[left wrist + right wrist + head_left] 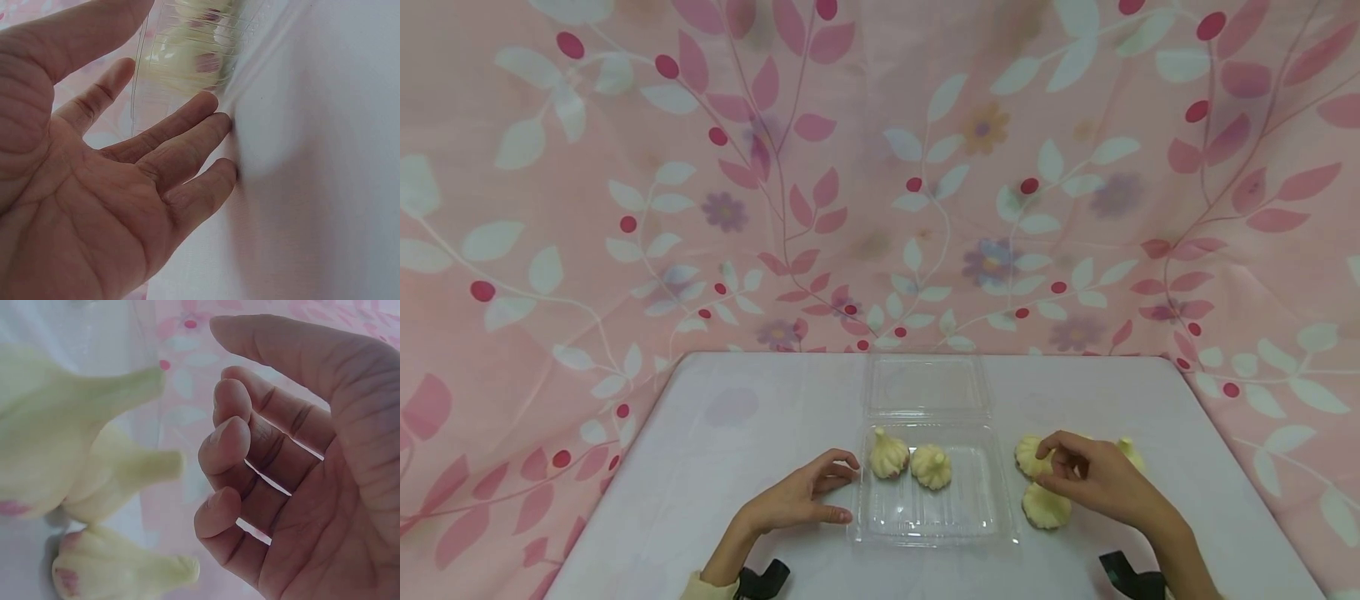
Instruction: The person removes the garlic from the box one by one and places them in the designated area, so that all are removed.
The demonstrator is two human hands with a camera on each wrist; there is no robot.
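Observation:
An open clear plastic box lies mid-table, its lid folded back. Inside, near the back left, sit two pale garlic bulbs, one with its stem upright and another beside it. My left hand is at the box's left side, thumb and fingers spread apart, fingertips close to the wall. To the right of the box, my right hand hovers over more garlic bulbs, partly hiding them. The right wrist view shows its fingers loosely bent and holding nothing, with garlic stems pointing towards them.
A white-covered table carries everything. Behind and around it hangs a pink leaf-patterned cloth. Dark straps or mounts sit at the left wrist and the right wrist.

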